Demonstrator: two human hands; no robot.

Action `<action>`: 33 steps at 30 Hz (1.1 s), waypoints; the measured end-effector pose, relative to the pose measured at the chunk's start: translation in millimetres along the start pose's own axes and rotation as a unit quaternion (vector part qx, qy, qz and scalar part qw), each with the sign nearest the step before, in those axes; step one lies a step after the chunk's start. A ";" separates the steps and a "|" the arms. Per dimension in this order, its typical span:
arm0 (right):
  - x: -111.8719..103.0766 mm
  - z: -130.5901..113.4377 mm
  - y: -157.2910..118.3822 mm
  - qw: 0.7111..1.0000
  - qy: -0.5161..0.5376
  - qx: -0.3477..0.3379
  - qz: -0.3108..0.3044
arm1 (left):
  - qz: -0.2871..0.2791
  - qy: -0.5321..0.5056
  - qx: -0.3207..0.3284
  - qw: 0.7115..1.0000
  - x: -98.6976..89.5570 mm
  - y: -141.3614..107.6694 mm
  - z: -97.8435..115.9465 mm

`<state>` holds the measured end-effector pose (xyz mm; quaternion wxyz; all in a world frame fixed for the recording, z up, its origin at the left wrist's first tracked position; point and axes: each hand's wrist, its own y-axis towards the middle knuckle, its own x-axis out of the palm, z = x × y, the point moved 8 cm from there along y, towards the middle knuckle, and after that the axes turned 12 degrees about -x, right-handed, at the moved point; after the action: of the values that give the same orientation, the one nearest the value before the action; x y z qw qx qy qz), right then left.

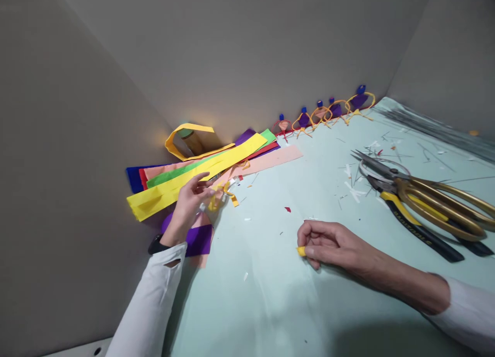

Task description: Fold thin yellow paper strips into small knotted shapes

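My left hand (192, 196) is over the left edge of the stack of coloured strips, its fingers apart and curved, near the yellow strip (232, 158). Some curled yellow scraps (233, 197) lie just right of its fingertips. On the right, my right hand (325, 243) is closed above the pale green table cover (266, 295), with a small yellow piece (301, 251) pinched between thumb and fingers. Purple and pink sheets (199, 241) lie by my left wrist.
Gold-handled scissors (436, 202) and black-yellow pliers (421, 233) lie at the right. Small wire figures (304, 120) line the back wall. Thin wires (444, 132) are bundled at the back right. A yellow loop (174, 140) stands behind the strips. Scraps dot the cover.
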<state>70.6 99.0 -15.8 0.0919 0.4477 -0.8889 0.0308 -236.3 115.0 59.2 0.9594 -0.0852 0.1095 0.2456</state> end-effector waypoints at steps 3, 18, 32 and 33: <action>0.5 -1.7 0.3 1.000 0.002 0.003 0.002 | 0.035 0.003 0.062 0.997 -8.4 -7.2 15.5; -2.6 4.0 1.2 0.999 0.043 -0.001 0.029 | -0.075 -0.174 -0.034 0.981 46.1 -66.3 38.0; -37.2 -28.9 0.7 0.973 0.032 -0.116 0.196 | -0.190 -0.109 -0.107 0.970 140.4 -117.2 -8.4; -39.0 -32.6 0.1 0.971 0.028 -0.124 0.204 | -0.193 -0.099 -0.106 0.971 145.8 -119.9 -10.1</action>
<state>97.7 134.4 8.8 0.1632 0.2410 -0.9555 -0.0492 -54.5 75.1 25.9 0.9802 -0.1813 -0.0310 0.0737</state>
